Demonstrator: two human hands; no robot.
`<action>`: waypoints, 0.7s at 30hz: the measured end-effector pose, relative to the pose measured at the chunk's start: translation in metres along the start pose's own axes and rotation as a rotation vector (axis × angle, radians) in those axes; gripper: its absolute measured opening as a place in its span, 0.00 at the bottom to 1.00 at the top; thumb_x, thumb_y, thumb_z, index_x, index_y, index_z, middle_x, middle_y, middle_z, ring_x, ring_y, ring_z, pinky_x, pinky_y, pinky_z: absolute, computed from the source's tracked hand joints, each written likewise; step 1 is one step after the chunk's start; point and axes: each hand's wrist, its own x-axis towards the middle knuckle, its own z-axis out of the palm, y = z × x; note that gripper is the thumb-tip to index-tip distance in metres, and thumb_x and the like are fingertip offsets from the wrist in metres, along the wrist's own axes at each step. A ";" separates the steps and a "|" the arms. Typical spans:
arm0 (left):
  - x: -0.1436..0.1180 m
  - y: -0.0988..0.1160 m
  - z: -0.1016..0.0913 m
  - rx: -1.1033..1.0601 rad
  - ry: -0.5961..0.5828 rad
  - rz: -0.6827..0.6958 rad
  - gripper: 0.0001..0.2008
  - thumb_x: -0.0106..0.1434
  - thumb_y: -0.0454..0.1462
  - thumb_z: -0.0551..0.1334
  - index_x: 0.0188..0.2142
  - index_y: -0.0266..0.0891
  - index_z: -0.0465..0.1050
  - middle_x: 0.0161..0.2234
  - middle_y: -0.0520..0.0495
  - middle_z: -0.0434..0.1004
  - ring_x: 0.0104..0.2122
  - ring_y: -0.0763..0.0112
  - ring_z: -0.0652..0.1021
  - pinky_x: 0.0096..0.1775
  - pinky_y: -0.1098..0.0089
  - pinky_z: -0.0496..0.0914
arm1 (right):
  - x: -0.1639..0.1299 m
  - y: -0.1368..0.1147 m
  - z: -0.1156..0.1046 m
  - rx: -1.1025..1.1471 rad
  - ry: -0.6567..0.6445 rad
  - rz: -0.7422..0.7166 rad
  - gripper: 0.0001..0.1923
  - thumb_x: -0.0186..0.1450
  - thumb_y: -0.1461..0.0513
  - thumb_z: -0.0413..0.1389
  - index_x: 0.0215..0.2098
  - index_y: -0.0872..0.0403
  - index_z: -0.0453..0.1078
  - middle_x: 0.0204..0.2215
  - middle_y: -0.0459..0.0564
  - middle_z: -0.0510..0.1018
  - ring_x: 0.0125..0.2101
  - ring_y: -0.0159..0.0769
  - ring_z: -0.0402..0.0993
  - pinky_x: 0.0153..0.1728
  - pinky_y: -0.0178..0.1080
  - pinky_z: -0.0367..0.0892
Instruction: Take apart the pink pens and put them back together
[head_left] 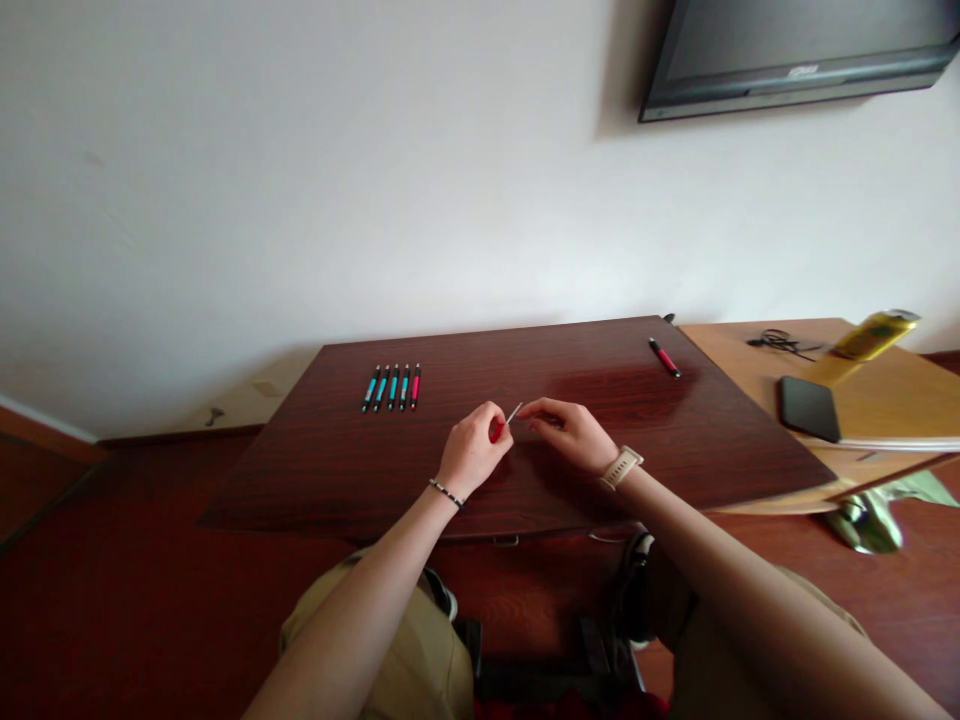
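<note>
My left hand (476,440) is closed around a red pen barrel (496,430), most of it hidden by the fingers. A thin pale refill (514,412) sticks up out of the barrel towards the right. Just right of its tip is my right hand (564,430), fingers bent and thumb apart, with nothing visible in it. Whether its index finger touches the refill I cannot tell. On the left of the dark table (465,365), several blue pens (382,388) and one red pen (415,387) lie side by side. Another red pen (664,357) lies alone near the table's right edge.
A wooden cabinet (900,400) adjoins the table on the right. It carries a black phone-like slab (808,408), a dark cable (781,343) and a yellow can (874,335). The wall (450,180) rises behind, with a television (802,60) at upper right.
</note>
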 end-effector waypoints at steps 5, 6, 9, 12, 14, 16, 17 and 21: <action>-0.001 -0.003 0.003 -0.014 0.002 0.021 0.03 0.67 0.34 0.61 0.38 0.43 0.68 0.34 0.52 0.78 0.33 0.70 0.77 0.38 0.70 0.66 | -0.002 -0.003 0.012 0.113 -0.065 -0.016 0.19 0.70 0.63 0.55 0.57 0.49 0.78 0.51 0.49 0.84 0.51 0.42 0.81 0.55 0.43 0.72; -0.001 -0.004 0.004 -0.017 -0.001 0.022 0.03 0.67 0.34 0.61 0.38 0.43 0.68 0.35 0.52 0.78 0.33 0.70 0.77 0.38 0.70 0.67 | -0.001 -0.002 0.012 0.129 -0.062 -0.011 0.19 0.70 0.63 0.56 0.57 0.49 0.77 0.51 0.49 0.84 0.51 0.42 0.81 0.55 0.43 0.72; -0.001 -0.004 0.004 -0.013 -0.013 0.013 0.03 0.66 0.34 0.61 0.36 0.43 0.67 0.33 0.52 0.77 0.31 0.70 0.76 0.37 0.71 0.66 | 0.001 0.002 0.009 0.153 -0.007 0.023 0.19 0.69 0.62 0.57 0.58 0.49 0.77 0.52 0.51 0.84 0.50 0.43 0.81 0.55 0.45 0.73; -0.001 -0.003 0.003 -0.012 -0.020 0.012 0.03 0.66 0.34 0.61 0.36 0.43 0.67 0.32 0.52 0.76 0.29 0.71 0.75 0.35 0.71 0.65 | 0.004 0.007 0.002 0.138 0.080 0.050 0.19 0.69 0.61 0.58 0.58 0.49 0.77 0.52 0.52 0.83 0.48 0.42 0.82 0.53 0.45 0.74; -0.001 -0.003 0.002 -0.014 -0.020 0.012 0.03 0.66 0.33 0.61 0.36 0.43 0.67 0.31 0.53 0.75 0.29 0.71 0.75 0.35 0.71 0.65 | 0.006 0.011 -0.003 0.112 0.139 0.066 0.20 0.68 0.61 0.58 0.57 0.50 0.77 0.51 0.52 0.83 0.46 0.41 0.82 0.52 0.44 0.75; -0.001 -0.003 0.000 -0.011 -0.020 0.009 0.03 0.66 0.33 0.61 0.36 0.43 0.67 0.31 0.53 0.75 0.29 0.71 0.75 0.35 0.71 0.65 | 0.009 0.014 -0.007 0.088 0.192 0.084 0.20 0.68 0.61 0.58 0.57 0.51 0.77 0.50 0.53 0.84 0.45 0.40 0.82 0.51 0.43 0.76; -0.001 -0.003 0.000 -0.008 -0.020 0.008 0.04 0.66 0.33 0.61 0.35 0.43 0.67 0.31 0.53 0.75 0.29 0.71 0.75 0.35 0.71 0.65 | 0.010 0.016 -0.009 0.077 0.218 0.089 0.20 0.68 0.61 0.57 0.57 0.51 0.76 0.50 0.53 0.84 0.45 0.40 0.82 0.50 0.42 0.76; -0.002 -0.004 -0.001 0.000 -0.015 0.006 0.04 0.66 0.33 0.61 0.35 0.43 0.67 0.32 0.53 0.76 0.30 0.71 0.75 0.35 0.71 0.65 | 0.015 0.022 -0.011 -0.014 0.262 0.081 0.17 0.69 0.61 0.56 0.54 0.52 0.77 0.48 0.52 0.84 0.43 0.39 0.82 0.47 0.41 0.76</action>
